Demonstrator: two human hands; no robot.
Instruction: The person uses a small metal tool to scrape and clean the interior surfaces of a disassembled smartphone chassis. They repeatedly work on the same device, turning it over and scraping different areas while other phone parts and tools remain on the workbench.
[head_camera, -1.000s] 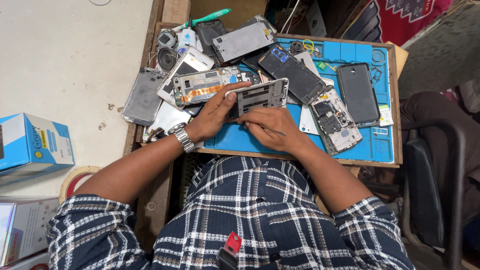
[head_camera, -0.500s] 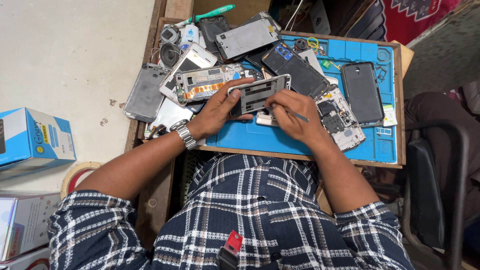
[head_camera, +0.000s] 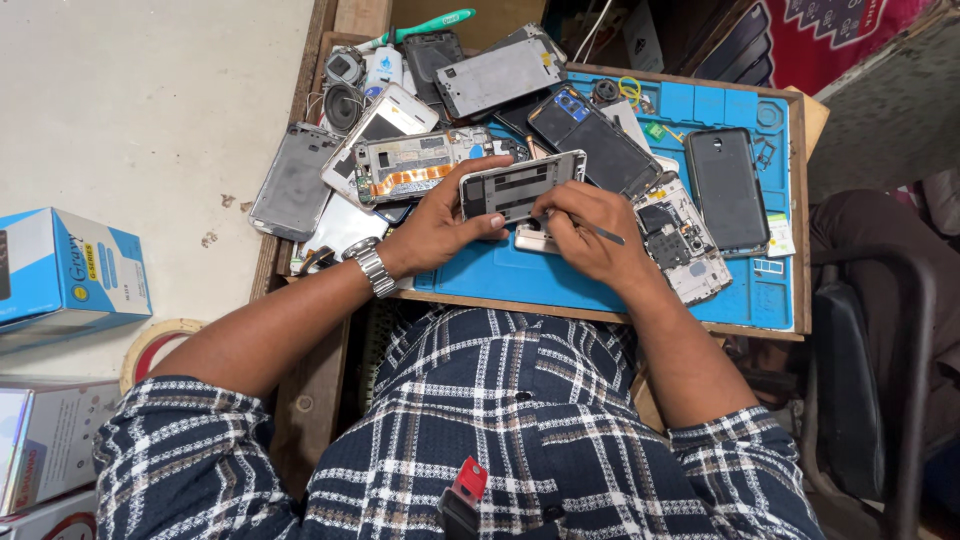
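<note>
View from above my work. My left hand (head_camera: 435, 225) grips the silver rectangular phone frame (head_camera: 520, 186) by its near edge, lifted and tilted just above the blue rubber repair mat (head_camera: 560, 280) on the counter. My right hand (head_camera: 590, 240) is closed around a thin dark metal tool (head_camera: 597, 232), its tip meeting the frame's lower right edge. Done well, I judge, the frame is held steady while the tip works with light pressure only. Just beyond my right hand lies an opened phone with bare circuit board (head_camera: 680, 240); farther right, a dark grey back cover (head_camera: 725, 190).
</note>
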